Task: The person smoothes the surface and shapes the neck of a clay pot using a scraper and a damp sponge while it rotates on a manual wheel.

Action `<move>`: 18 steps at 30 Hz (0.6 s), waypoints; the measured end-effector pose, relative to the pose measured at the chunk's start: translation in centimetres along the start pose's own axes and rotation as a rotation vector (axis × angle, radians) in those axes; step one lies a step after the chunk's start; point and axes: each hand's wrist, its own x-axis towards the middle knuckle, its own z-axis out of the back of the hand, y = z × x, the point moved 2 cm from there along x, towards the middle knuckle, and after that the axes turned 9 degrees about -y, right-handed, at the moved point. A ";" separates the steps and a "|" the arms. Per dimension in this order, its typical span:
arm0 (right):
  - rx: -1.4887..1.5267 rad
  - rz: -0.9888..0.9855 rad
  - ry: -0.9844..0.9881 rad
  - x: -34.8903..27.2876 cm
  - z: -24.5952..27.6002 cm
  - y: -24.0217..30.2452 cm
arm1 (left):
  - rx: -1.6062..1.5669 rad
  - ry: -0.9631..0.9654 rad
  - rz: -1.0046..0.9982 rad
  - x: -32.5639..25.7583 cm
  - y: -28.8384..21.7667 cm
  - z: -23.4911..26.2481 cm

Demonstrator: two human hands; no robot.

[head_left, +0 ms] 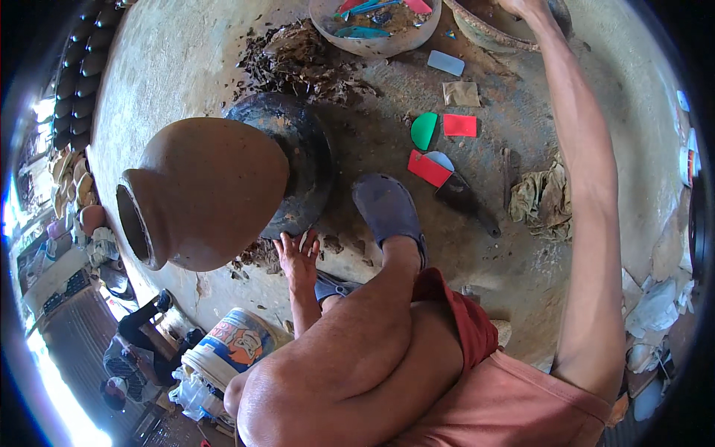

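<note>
A large brown clay pot (216, 194) with a narrow neck and flared rim stands on a round black potter's wheel (309, 160). My left hand (299, 257) is at the wheel's near edge, fingers apart and fingertips against it. The forearm behind it is partly hidden by my bent leg. Stretched far forward, my right hand (521, 6) reaches over a clay-smeared basin (488, 33) holding brownish water. The top edge of the picture cuts off its fingers, so their grip does not show.
Beside the basin is a bowl (380, 45) with coloured scraps. Red cards (459, 125), a green half-disc (424, 131), a dark paddle-like tool (465, 201) and a crumpled cloth (544, 197) lie on the floor. Clay scraps (298, 59) lie beyond the wheel; a bucket (238, 339) stands left. Another person (130, 365) sits behind.
</note>
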 end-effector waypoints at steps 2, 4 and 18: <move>0.059 -0.067 -0.019 0.3 1.5 0.8 | -0.009 0.010 0.005 0.2 0.0 0.0; 0.099 -0.104 -0.109 1.3 1.2 0.2 | -0.023 0.018 0.007 0.0 -0.1 0.2; 0.031 -0.055 -0.305 -0.2 -1.0 -2.3 | -0.111 -0.009 -0.041 1.2 -0.1 1.6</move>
